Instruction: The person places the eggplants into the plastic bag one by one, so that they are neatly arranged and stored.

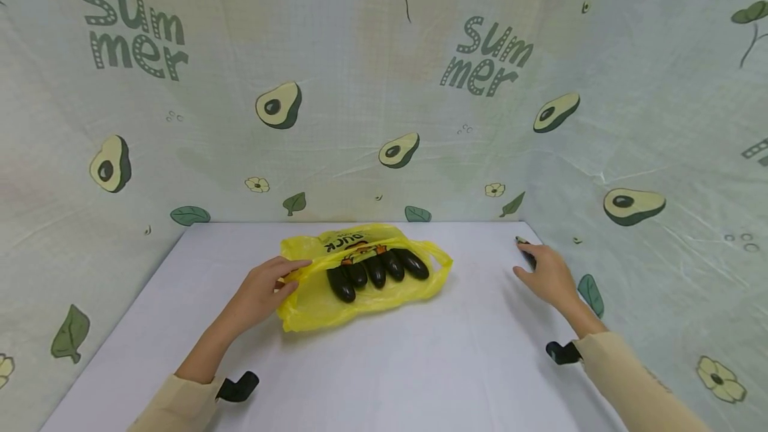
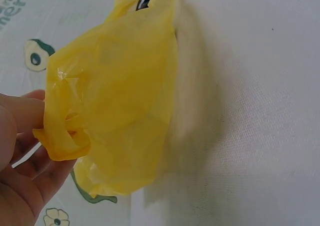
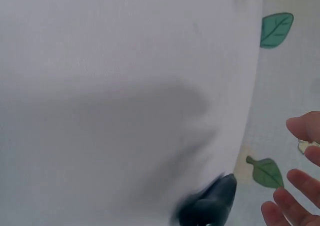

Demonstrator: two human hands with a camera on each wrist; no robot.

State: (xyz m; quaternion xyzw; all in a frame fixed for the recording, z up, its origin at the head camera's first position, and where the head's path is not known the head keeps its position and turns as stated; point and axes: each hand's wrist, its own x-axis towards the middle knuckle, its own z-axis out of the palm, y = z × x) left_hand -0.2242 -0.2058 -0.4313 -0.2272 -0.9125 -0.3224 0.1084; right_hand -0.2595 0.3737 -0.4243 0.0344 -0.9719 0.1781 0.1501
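A yellow plastic bag (image 1: 366, 305) with dark print lies mid-table in the head view, its upper layer folded back. Several glossy dark eggplants (image 1: 377, 272) lie side by side in it. At the bag's left edge my left hand (image 1: 264, 292) pinches the plastic between thumb and fingers; the left wrist view shows the bunched yellow bag (image 2: 120, 96) drooping from that grip. My right hand (image 1: 549, 275) hovers at the back right, fingers apart, beside a small dark elongated object (image 1: 527, 253) with a pale tip. That dark object (image 3: 207, 201) looks blurred in the right wrist view, apart from the spread fingers (image 3: 305, 186).
A white tabletop (image 1: 384, 365) lies under everything. Cloth (image 1: 336, 52) printed with avocados, leaves and lettering hangs behind and at both sides of it. Black devices (image 1: 239, 387) are strapped at both wrists, by the beige sleeves (image 1: 630, 375).
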